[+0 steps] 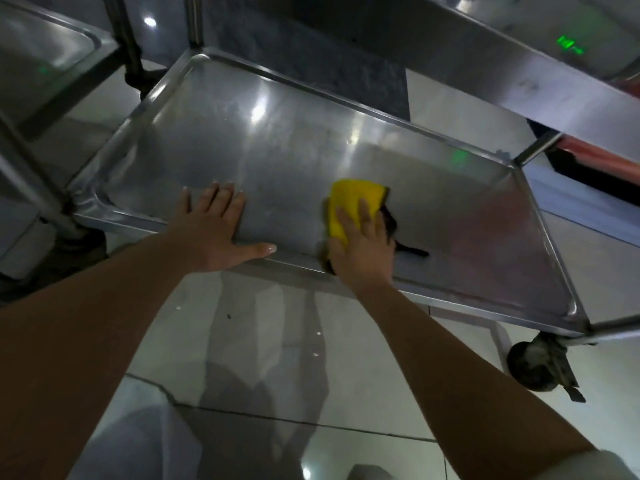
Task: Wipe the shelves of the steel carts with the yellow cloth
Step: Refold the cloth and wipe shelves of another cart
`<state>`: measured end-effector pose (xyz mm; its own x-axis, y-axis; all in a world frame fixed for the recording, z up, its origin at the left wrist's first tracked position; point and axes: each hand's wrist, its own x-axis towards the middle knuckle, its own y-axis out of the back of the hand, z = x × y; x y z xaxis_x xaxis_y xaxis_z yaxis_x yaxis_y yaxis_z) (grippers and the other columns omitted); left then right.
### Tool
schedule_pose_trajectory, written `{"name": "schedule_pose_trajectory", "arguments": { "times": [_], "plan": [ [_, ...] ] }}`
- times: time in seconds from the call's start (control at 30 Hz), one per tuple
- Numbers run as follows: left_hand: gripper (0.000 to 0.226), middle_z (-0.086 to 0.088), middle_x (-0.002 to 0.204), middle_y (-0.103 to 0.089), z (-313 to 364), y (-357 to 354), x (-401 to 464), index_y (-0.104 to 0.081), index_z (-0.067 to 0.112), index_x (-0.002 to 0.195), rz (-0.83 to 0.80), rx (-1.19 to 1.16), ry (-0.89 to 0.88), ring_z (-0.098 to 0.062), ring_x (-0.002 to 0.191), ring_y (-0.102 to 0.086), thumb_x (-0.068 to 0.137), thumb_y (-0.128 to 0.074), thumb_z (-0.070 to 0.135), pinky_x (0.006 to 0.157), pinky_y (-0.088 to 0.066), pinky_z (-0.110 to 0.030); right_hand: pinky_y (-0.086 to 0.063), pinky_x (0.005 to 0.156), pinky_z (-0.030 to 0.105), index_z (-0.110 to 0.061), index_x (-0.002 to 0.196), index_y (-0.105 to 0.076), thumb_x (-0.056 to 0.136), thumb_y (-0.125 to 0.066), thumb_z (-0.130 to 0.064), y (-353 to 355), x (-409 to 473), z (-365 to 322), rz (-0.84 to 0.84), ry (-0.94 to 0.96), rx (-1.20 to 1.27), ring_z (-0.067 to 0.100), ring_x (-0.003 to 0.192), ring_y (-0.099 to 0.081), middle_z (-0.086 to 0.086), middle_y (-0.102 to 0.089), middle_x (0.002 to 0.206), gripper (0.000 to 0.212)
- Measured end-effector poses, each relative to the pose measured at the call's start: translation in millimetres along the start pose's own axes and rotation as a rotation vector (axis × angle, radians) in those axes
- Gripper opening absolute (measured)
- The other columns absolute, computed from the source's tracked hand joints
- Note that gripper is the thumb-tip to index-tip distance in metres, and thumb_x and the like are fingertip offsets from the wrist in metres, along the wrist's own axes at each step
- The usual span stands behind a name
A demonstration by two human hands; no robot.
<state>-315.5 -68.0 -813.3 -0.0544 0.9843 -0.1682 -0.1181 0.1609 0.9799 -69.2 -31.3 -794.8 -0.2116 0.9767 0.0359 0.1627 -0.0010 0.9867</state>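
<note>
A steel cart's lower shelf fills the middle of the head view, a shallow tray with a raised rim. My right hand lies flat on the folded yellow cloth and presses it onto the shelf near the front edge, right of centre. Straight fingers cover the cloth's near half; its far half shows past the fingertips. My left hand rests flat on the shelf at the front rim, fingers spread, thumb along the edge. It holds nothing.
The cart's upper shelf overhangs at the top right. A second steel cart stands at the left, its posts close by. A black caster wheel sits under the right front corner. Glossy pale floor tiles lie below.
</note>
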Motion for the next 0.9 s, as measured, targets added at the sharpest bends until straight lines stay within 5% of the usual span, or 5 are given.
{"name": "schedule_pose_trajectory", "arguments": {
  "times": [0.13, 0.27, 0.53, 0.67, 0.9],
  "plan": [
    [0.127, -0.007, 0.161, -0.010, 13, 6, -8, -0.010, 0.018, 0.153, 0.047, 0.045, 0.051, -0.028, 0.147, -0.008, 0.054, 0.018, 0.092, 0.115, -0.013, -0.055, -0.016, 0.114, 0.051, -0.040, 0.147, -0.027, 0.093, -0.049, -0.038, -1, 1, -23, -0.062, 0.315, 0.078, 0.030, 0.148, -0.006, -0.002, -0.007, 0.161, 0.058],
    [0.114, -0.023, 0.145, -0.037, 55, 22, -7, -0.039, 0.007, 0.139, 0.105, 0.001, 0.072, -0.040, 0.133, -0.032, 0.065, 0.001, 0.084, 0.108, -0.028, -0.051, -0.022, 0.115, 0.048, -0.031, 0.146, -0.031, 0.095, -0.048, -0.034, 18, -2, 29, -0.074, 0.408, 0.140, 0.029, 0.147, -0.013, 0.004, -0.012, 0.160, 0.055],
    [0.070, -0.018, 0.123, -0.054, 125, 13, 25, -0.059, 0.011, 0.114, 0.209, 0.056, -0.181, -0.036, 0.114, -0.048, 0.086, -0.030, 0.068, 0.094, -0.044, -0.044, -0.024, 0.114, 0.045, -0.031, 0.148, -0.028, 0.097, -0.050, -0.027, 45, -35, 195, 0.059, -0.134, 0.134, 0.030, 0.145, -0.018, 0.005, -0.009, 0.161, 0.056],
    [0.060, -0.015, 0.125, -0.058, 180, 2, 38, -0.063, 0.014, 0.114, 0.213, -0.074, -0.317, -0.036, 0.113, -0.052, 0.091, -0.031, 0.059, 0.096, -0.042, -0.045, -0.017, 0.115, 0.052, -0.034, 0.150, -0.022, 0.097, -0.044, -0.036, 36, -34, 198, 0.037, -0.278, 0.071, 0.031, 0.147, -0.008, 0.003, -0.002, 0.162, 0.058],
    [0.074, -0.027, 0.129, -0.052, 223, -26, 39, -0.058, 0.006, 0.123, 0.314, -0.080, -0.218, -0.045, 0.122, -0.045, 0.079, -0.031, 0.059, 0.105, -0.032, -0.056, -0.015, 0.118, 0.042, -0.017, 0.146, -0.031, 0.088, -0.044, -0.042, 63, -25, 271, -0.161, 0.310, 0.172, 0.029, 0.147, -0.013, 0.013, -0.012, 0.158, 0.064]
  ]
}}
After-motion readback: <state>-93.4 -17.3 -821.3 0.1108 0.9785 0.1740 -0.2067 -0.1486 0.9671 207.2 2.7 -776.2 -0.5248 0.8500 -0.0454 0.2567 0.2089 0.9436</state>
